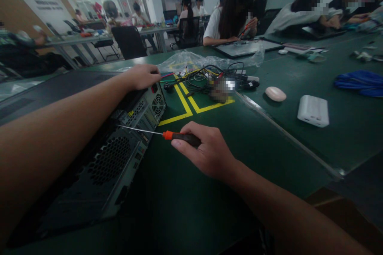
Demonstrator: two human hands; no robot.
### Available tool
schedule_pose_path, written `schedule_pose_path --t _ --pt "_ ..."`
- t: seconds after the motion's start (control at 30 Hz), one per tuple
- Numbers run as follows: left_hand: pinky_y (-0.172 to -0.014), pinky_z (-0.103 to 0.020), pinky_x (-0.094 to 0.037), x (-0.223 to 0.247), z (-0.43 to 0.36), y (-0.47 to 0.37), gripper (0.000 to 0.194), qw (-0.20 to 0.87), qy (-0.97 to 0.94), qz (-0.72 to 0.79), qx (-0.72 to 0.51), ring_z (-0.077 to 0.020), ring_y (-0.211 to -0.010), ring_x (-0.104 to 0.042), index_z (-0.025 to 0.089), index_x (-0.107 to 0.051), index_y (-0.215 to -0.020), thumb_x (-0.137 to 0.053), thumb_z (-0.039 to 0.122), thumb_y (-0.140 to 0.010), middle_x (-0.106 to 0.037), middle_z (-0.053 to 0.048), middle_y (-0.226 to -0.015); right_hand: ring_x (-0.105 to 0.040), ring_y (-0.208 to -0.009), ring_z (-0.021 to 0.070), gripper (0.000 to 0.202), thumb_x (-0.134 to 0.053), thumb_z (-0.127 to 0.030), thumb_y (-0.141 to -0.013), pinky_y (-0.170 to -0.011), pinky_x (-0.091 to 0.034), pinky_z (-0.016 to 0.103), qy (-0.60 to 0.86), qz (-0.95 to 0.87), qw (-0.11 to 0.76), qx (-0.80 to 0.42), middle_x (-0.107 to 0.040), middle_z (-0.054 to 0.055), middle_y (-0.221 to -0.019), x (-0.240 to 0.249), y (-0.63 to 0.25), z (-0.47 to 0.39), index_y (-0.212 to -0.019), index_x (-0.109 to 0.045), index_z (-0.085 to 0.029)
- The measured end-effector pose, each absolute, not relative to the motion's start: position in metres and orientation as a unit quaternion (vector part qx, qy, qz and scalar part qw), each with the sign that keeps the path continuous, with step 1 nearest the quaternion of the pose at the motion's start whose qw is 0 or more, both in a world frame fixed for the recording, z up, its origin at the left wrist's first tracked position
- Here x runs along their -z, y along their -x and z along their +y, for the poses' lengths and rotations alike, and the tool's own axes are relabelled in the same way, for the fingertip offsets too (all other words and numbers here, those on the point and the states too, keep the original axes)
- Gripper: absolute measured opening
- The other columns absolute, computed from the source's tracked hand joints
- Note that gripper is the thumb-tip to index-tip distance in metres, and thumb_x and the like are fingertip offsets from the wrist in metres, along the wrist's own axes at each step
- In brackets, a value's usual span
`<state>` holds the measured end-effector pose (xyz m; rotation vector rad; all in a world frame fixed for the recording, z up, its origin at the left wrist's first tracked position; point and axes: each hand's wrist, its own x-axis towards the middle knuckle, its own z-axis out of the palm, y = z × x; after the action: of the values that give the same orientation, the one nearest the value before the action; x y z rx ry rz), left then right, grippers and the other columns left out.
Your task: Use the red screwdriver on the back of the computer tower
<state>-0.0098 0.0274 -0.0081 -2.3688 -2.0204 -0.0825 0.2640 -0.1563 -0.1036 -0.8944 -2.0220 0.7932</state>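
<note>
The right hand (209, 149) wraps its fingers around the screwdriver (167, 135), apparently light and stiff, best held by its handle; its 1 slim shaft points at the computer case's (112, 161) rear. The left hand (142, 76) bends over the case's far upper corner; I cannot tell its grip. The case looks heavy, rigid, best held by 2 outer edges. Cables (199, 83) lie beyond it.

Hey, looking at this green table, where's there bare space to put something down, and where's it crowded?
Bare green shows between the right hand and the white box, though a clear strip crosses it. A smaller patch lies between the screwdriver and the yellow tape. Crowded: the cable tangle beside the computer case.
</note>
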Motion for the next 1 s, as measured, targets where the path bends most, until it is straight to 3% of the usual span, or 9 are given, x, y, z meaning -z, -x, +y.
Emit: schedule_pose_path --t 0.2,0.33,0.47,1.0 --pt "-0.105 -0.045 -0.058 0.0081 0.0275 0.01 0.067 0.011 0.764 -0.644 0.034 -0.0379 -0.118 -0.076 0.02 -0.085 -0.138 -0.05 0.053 -0.091 -0.085 -0.016 -0.126 -0.052 -0.066 0.0146 0.033 -0.069 -0.056 -0.107 -0.067 -0.033 0.033 0.357 -0.794 0.356 -0.339 -0.061 -0.004 -0.076 0.1036 -0.2641 -0.1567 -0.099 -0.068 -0.024" --pt "-0.106 -0.044 -0.057 0.0063 0.0266 0.0078 0.07 0.006 0.759 -0.651 0.024 -0.0379 -0.119 -0.076 0.019 -0.084 -0.14 -0.05 0.054 -0.09 -0.084 -0.017 -0.132 -0.049 -0.063 0.0138 0.027 -0.075 -0.047 -0.096 -0.067 -0.034 0.032 0.357 -0.797 0.359 -0.33 -0.059 -0.007 -0.077 0.1042 -0.2642 -0.1577 -0.105 -0.06 -0.027" --pt "-0.106 -0.045 -0.057 0.0058 0.0259 0.0072 0.071 0.0 0.761 -0.649 0.031 -0.0386 -0.12 -0.075 0.021 -0.085 -0.14 -0.05 0.055 -0.089 -0.085 -0.015 -0.128 -0.051 -0.064 0.0141 0.021 -0.072 -0.041 -0.096 -0.067 -0.035 0.031 0.35 -0.8 0.368 -0.319 -0.062 -0.006 -0.08 0.1054 -0.2641 -0.1578 -0.102 -0.056 -0.028" --pt "-0.109 -0.044 -0.055 0.0073 0.026 0.0064 0.075 0.005 0.754 -0.657 0.016 -0.0378 -0.126 -0.074 0.017 -0.08 -0.147 -0.045 0.054 -0.092 -0.081 -0.016 -0.141 -0.053 -0.069 0.0138 0.015 -0.075 -0.036 -0.1 -0.069 -0.038 0.031 0.317 -0.801 0.423 -0.28 -0.066 -0.004 -0.085 0.1085 -0.2632 -0.1573 -0.1 -0.065 -0.025"
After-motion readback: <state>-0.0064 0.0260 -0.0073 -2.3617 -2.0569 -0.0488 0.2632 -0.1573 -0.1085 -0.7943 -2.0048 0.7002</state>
